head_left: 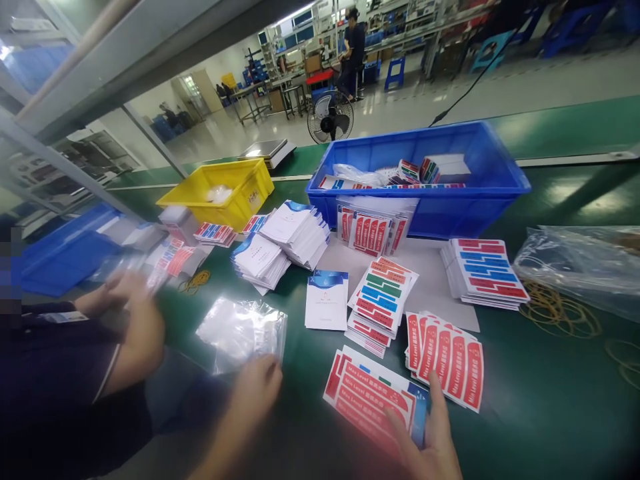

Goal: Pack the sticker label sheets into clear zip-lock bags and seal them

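Note:
My right hand (433, 437) holds a bundle of red "Max Level" label sheets (367, 393), with its thumb over the front. A blue-and-white booklet edge (420, 407) shows behind them. My left hand (257, 387), a little blurred, has its fingers closed at the lower right corner of a clear plastic bag (243, 333) lying on the table. Beyond my right hand lie fanned red label sheets (445, 360) and a stack of multicoloured label sheets (380, 293). One booklet (327, 300) lies flat beside that stack.
Stacked booklets (295, 230) stand near a yellow bin (215, 193) and a blue bin (420, 207). More label sheets (485, 270), rubber bands (555, 310) and plastic bags (580, 267) lie to the right. A co-worker's blurred hands (127, 290) work at the left.

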The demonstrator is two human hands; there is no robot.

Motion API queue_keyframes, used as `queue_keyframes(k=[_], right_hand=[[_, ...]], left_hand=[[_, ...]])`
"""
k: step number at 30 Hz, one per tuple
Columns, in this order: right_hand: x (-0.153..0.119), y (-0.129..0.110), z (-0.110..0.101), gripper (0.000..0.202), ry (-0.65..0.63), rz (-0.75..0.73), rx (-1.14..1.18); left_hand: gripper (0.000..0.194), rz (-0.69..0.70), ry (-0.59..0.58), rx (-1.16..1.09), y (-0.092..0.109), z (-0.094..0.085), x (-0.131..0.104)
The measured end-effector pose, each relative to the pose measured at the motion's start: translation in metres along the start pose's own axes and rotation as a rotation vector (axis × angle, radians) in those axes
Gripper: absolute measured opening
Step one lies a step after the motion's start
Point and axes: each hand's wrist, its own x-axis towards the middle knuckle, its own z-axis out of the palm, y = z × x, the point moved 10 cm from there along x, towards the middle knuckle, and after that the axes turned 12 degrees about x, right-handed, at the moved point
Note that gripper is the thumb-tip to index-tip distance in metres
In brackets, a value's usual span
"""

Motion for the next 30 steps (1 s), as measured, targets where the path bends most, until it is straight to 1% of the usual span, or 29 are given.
queue_keyframes(k=[2,5,6,8,10,12,13,15,19,23,27,30], right_hand=[[0.002,0.002,0.002,0.079,-0.049,-0.041,-0.056],[0.005,0.007,0.016,0.041,-0.242,-0.173,-0.235],[0.004,0.008,0.022,0.034,-0.303,-0.214,-0.310],[0.002,0.009,0.031,0.030,-0.398,-0.267,-0.414],[-0.004,0.007,0.041,0.031,-0.475,-0.263,-0.428],[-0.009,0.003,0.049,0.033,-0.532,-0.236,-0.403],[-0.011,0.000,0.051,0.035,-0.540,-0.223,-0.384],[-0.012,-0.003,0.048,0.035,-0.522,-0.189,-0.339],[-0.008,0.000,0.036,0.030,-0.470,-0.144,-0.279],[-0.005,0.002,0.036,0.030,-0.477,-0.153,-0.304],[-0.002,0.001,0.037,0.032,-0.445,-0.158,-0.327],[-0.002,0.000,0.037,0.030,-0.446,-0.156,-0.319]], left_hand=[[0.029,0.064,-0.033,-0.167,0.020,0.004,-0.005],[0.029,0.154,-0.157,-0.295,0.057,0.021,-0.012],[0.027,0.200,-0.194,-0.308,0.071,0.026,-0.014],[0.026,0.304,-0.250,-0.325,0.100,0.037,-0.020],[0.026,0.400,-0.303,-0.355,0.125,0.045,-0.026],[0.025,0.464,-0.348,-0.393,0.143,0.049,-0.030],[0.025,0.485,-0.362,-0.406,0.149,0.050,-0.032],[0.027,0.522,-0.379,-0.411,0.158,0.050,-0.033],[0.025,0.573,-0.387,-0.367,0.165,0.052,-0.030],[0.025,0.611,-0.383,-0.325,0.170,0.057,-0.031],[0.026,0.602,-0.348,-0.263,0.171,0.054,-0.030],[0.016,0.564,-0.313,-0.274,0.169,0.046,-0.029]])
